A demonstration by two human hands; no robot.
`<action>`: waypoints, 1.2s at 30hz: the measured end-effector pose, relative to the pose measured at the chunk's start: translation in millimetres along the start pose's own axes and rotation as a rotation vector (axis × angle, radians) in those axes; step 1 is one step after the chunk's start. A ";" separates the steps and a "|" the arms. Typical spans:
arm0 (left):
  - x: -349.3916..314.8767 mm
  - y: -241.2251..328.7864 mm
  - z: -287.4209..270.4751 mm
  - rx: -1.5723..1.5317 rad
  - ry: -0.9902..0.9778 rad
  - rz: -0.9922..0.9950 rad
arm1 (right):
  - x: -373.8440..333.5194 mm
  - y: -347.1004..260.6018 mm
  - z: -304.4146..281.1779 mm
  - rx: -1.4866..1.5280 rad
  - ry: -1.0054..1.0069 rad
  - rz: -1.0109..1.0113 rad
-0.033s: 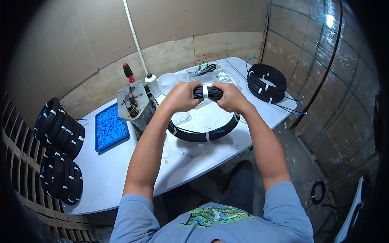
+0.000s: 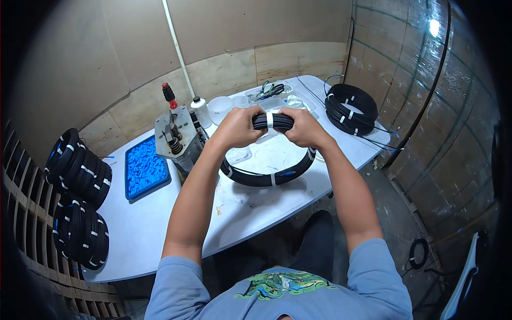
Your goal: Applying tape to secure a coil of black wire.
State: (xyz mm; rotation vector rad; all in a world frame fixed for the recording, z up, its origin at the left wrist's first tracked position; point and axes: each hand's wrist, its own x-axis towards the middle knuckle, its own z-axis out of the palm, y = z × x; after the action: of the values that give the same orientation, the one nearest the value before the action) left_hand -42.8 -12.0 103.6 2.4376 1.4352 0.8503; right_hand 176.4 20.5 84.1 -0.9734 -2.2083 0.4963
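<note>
Both hands closed on black cable coil, left hand, right hand

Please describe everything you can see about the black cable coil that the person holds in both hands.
The black coil of thin cable is a round hoop of many turns, bound by white ties at several spots, with a small blue mark on its near side. It is held tilted above the white table; whether its near arc touches the table cannot be told. The left hand and right hand grip its far top arc, either side of one white tie.
</note>
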 end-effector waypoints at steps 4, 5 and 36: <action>-26.3 -19.2 10.4 -0.075 0.291 -0.062 | -3.7 -1.6 -3.7 0.064 0.024 -0.024; -34.6 -32.3 18.0 -0.053 0.295 -0.172 | -7.5 3.8 -6.6 0.089 0.047 -0.012; -50.4 -40.4 27.7 -0.089 0.423 -0.185 | -2.4 -2.5 10.7 -0.079 0.104 -0.049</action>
State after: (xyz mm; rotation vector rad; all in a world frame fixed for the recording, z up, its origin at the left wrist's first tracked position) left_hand -75.8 -30.6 44.3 2.0999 1.6810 1.4095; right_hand 168.7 16.3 77.0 -0.9612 -2.1661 0.3308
